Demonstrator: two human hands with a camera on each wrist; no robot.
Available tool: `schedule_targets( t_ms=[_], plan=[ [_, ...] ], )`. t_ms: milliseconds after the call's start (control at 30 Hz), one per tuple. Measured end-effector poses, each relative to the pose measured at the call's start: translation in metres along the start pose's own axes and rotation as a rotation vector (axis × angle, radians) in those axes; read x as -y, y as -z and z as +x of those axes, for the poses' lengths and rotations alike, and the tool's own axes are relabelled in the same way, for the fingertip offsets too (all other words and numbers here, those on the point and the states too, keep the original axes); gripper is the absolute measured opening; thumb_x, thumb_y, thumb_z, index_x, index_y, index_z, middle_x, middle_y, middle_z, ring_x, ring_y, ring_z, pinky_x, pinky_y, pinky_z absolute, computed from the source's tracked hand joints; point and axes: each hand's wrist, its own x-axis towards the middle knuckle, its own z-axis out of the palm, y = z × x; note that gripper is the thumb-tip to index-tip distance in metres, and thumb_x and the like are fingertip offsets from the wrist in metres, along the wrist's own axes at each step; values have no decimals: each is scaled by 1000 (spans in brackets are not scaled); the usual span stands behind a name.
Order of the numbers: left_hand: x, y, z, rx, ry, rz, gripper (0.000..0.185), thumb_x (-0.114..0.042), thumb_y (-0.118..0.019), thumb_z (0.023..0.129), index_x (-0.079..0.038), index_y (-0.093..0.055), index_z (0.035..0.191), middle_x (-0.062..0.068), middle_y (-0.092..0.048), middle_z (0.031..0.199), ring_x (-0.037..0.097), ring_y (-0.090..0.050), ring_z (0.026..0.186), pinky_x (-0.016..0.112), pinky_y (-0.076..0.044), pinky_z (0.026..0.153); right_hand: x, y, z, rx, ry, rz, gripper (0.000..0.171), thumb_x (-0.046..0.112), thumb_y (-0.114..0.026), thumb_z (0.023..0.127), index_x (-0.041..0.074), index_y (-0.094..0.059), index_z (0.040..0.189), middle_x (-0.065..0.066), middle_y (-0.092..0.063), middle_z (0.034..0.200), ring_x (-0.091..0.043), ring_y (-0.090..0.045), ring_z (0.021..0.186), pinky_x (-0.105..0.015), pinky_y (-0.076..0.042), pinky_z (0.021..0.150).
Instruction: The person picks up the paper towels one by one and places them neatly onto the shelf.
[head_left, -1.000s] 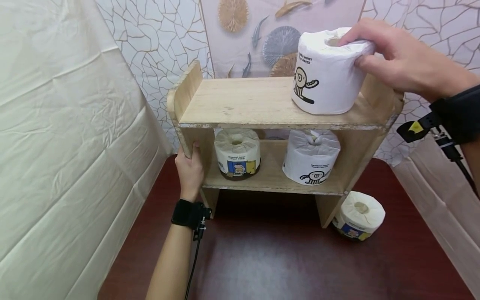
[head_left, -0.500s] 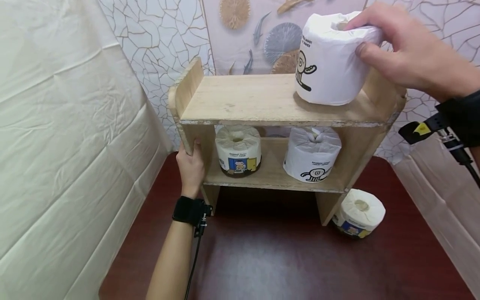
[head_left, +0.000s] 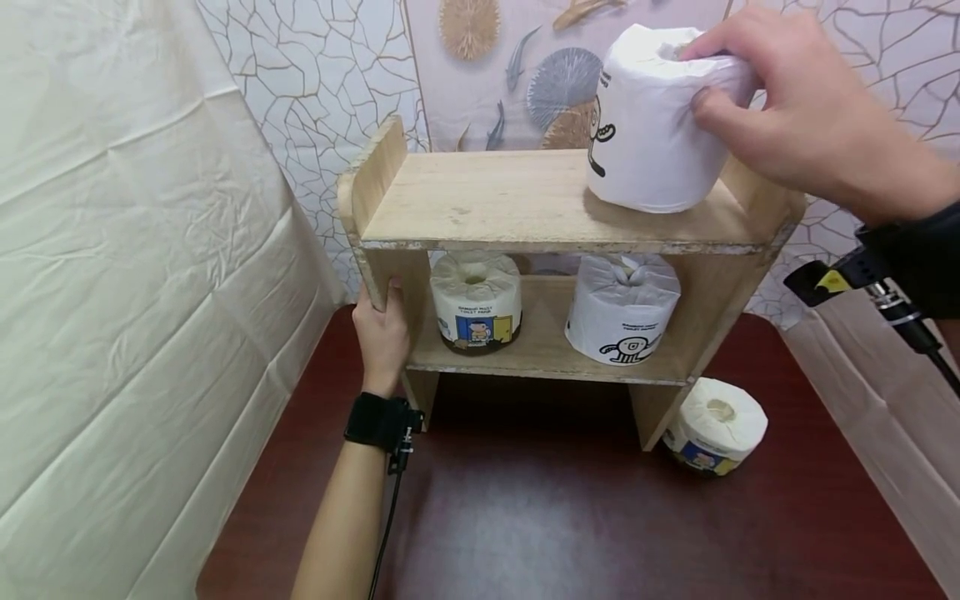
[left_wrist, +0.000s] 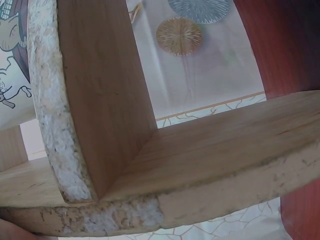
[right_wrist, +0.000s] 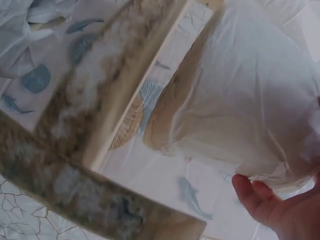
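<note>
My right hand (head_left: 817, 117) pinches a white-wrapped toilet roll (head_left: 660, 142), fingers in its top hole and thumb on the outside. In the right wrist view a gap shows between this toilet roll (right_wrist: 240, 100) and the wooden shelf's top board, so it hangs just above, toward the right end. My left hand (head_left: 382, 333) grips the left side panel of the wooden shelf (head_left: 487, 192), thumb on the inner face. On the middle board stand a cream toilet roll with a blue and yellow print (head_left: 476, 304) and a white toilet roll (head_left: 624, 312).
Another cream toilet roll (head_left: 720, 425) stands on the dark red table (head_left: 510, 525) by the shelf's right leg. Pale cloth (head_left: 150, 292) hangs along the left, and a patterned backdrop (head_left: 487, 75) is behind the shelf. Cables run from both wrist cameras.
My right hand has raised the toilet roll off the top board, then shifted it slightly left, turning its printed figure leftward. My left hand keeps its grip on the side panel.
</note>
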Motion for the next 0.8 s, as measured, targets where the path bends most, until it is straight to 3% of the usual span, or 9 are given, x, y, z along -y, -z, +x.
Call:
schedule_targets(
  t_ms=[133, 367, 467, 533, 633, 733, 800],
  plan=[
    [-1, -1, 1, 4, -9, 2, 34, -12, -54, 111, 9, -57, 137, 40, -64, 115, 53, -63, 101, 32, -46, 80, 5, -1, -3, -25, -12, -27, 42, 12, -55, 99, -3, -64, 137, -20, -58, 137, -3, -41, 111, -7, -40, 88],
    [-1, 0, -3, 10, 7, 12, 35, -12, -53, 112, 9, -56, 140, 42, -62, 114, 56, -62, 97, 32, -45, 78, 11, -3, -4, -75, -31, -42, 41, 15, -57, 98, -5, -67, 133, -18, -61, 127, 4, -36, 100, -14, -33, 76],
    [0, 0, -4, 7, 2, 17, 35, -12, -53, 112, 9, -56, 139, 42, -63, 115, 55, -63, 100, 38, -48, 81, 13, -3, -5, -77, -75, -47, 43, 17, -57, 98, -4, -66, 134, -17, -59, 128, 4, -29, 105, -20, -29, 85],
    [0, 0, -4, 5, -3, 18, 35, -12, -53, 111, 8, -56, 140, 40, -64, 116, 54, -64, 103, 44, -49, 84, 15, -3, -5, -79, -96, -46, 45, 19, -56, 99, -5, -65, 136, -20, -58, 132, -2, -31, 114, -28, -27, 99],
    [1, 0, -3, 4, -3, 15, 36, -13, -54, 111, 8, -56, 140, 38, -64, 119, 54, -64, 107, 50, -50, 87, 18, -2, -4, -87, -104, -31, 47, 19, -55, 99, -7, -63, 137, -24, -57, 136, -24, -38, 129, -39, -13, 115],
    [1, 0, -3, 8, 1, 6, 35, -12, -53, 111, 8, -56, 140, 38, -63, 119, 55, -63, 107, 46, -49, 86, 20, -1, -3, -90, -86, -34, 48, 19, -54, 100, -9, -61, 139, -30, -56, 138, -42, -39, 135, -43, -4, 121],
    [1, -1, -3, 6, -1, 5, 34, -12, -53, 111, 8, -57, 139, 38, -63, 117, 54, -63, 105, 39, -48, 84, 21, -1, -2, -98, -73, -50, 49, 20, -55, 100, -10, -61, 138, -30, -57, 137, -43, -41, 134, -42, -4, 121]
  ],
)
